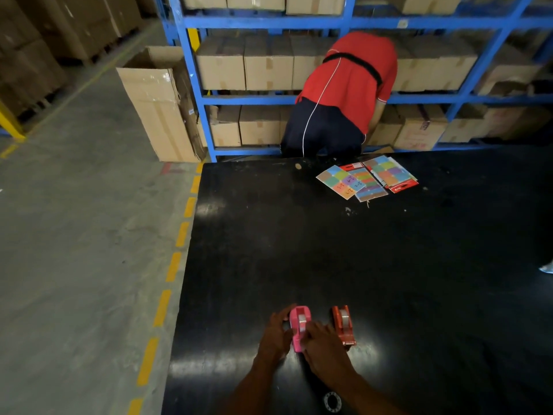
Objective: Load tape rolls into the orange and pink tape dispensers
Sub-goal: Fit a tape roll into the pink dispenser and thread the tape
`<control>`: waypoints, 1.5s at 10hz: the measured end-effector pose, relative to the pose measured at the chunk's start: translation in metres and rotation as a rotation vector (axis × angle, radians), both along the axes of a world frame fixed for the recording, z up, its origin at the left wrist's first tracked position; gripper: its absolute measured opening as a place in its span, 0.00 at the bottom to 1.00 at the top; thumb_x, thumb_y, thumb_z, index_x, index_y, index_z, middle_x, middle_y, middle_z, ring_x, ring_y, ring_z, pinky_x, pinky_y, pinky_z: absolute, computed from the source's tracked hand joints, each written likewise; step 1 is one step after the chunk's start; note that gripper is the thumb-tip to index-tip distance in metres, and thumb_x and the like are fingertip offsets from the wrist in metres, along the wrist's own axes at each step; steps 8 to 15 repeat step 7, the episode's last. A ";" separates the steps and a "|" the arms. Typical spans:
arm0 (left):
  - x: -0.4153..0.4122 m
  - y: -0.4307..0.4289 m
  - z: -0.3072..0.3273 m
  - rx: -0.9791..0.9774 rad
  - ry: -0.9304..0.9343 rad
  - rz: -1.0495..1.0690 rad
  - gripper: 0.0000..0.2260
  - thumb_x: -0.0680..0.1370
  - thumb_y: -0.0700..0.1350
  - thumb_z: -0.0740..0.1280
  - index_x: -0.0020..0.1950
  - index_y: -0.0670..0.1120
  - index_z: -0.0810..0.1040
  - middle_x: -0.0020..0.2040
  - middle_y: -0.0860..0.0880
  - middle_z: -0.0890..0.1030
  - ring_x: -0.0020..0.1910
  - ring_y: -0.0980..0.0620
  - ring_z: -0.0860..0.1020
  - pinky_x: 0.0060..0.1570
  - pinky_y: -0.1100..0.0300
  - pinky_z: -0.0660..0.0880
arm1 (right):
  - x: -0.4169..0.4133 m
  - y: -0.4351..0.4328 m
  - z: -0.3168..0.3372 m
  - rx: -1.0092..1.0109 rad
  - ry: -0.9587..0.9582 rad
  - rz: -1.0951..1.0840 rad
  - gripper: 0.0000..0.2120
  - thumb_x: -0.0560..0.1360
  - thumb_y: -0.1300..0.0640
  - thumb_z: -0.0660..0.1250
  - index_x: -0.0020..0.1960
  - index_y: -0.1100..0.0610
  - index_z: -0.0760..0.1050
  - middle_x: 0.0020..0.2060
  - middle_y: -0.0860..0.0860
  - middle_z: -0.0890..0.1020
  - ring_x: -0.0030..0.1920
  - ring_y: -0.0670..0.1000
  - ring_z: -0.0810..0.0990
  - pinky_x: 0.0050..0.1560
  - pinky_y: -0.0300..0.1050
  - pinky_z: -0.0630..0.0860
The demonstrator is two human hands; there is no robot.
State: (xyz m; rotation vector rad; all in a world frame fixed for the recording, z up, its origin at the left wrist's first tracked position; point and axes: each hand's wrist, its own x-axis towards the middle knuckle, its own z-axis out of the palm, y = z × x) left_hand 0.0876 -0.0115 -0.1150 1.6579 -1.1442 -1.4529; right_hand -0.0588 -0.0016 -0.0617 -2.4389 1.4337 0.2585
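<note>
Two tape dispensers sit side by side near the 6 o'clock edge of the black table: the pink dispenser and, just beside it at 3 o'clock, the orange dispenser. Each appears to carry a pale tape roll already; the roll in the orange one shows more clearly. Left hand cups the pink body from 9 o'clock, fingers curled against its side. Right hand lies over its near end, fingertips touching the roll area. Whether either hand truly pinches the plastic, I cannot tell.

Risks, as judged: the tabletop looks smooth and glossy, so the light plastic body may skid under a sideways push. A roll not fully seated could pop out. The right wrist lies close to the orange dispenser and could knock it. Any cutter blade at the near end is hidden under the fingers.

Materials: moulded, rounded plastic shells; translucent tape. Coloured sticker sheets lie well apart at 12 o'clock.
</note>
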 end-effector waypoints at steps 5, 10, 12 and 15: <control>0.000 0.015 0.076 0.070 -0.264 -0.350 0.40 0.78 0.42 0.69 0.79 0.46 0.44 0.76 0.44 0.65 0.70 0.52 0.71 0.55 0.76 0.59 | -0.006 0.016 -0.025 -0.002 -0.123 -0.210 0.21 0.77 0.53 0.62 0.69 0.52 0.67 0.63 0.53 0.76 0.61 0.54 0.75 0.65 0.49 0.69; 0.031 0.054 0.032 -0.040 -0.461 -0.376 0.45 0.73 0.45 0.66 0.77 0.60 0.38 0.72 0.39 0.71 0.65 0.41 0.75 0.65 0.50 0.74 | -0.025 0.041 -0.025 -0.045 -0.158 -0.166 0.15 0.76 0.52 0.63 0.61 0.50 0.78 0.62 0.51 0.78 0.66 0.55 0.72 0.70 0.56 0.61; 0.031 0.054 0.032 -0.040 -0.461 -0.376 0.45 0.73 0.45 0.66 0.77 0.60 0.38 0.72 0.39 0.71 0.65 0.41 0.75 0.65 0.50 0.74 | -0.025 0.041 -0.025 -0.045 -0.158 -0.166 0.15 0.76 0.52 0.63 0.61 0.50 0.78 0.62 0.51 0.78 0.66 0.55 0.72 0.70 0.56 0.61; 0.031 0.054 0.032 -0.040 -0.461 -0.376 0.45 0.73 0.45 0.66 0.77 0.60 0.38 0.72 0.39 0.71 0.65 0.41 0.75 0.65 0.50 0.74 | -0.025 0.041 -0.025 -0.045 -0.158 -0.166 0.15 0.76 0.52 0.63 0.61 0.50 0.78 0.62 0.51 0.78 0.66 0.55 0.72 0.70 0.56 0.61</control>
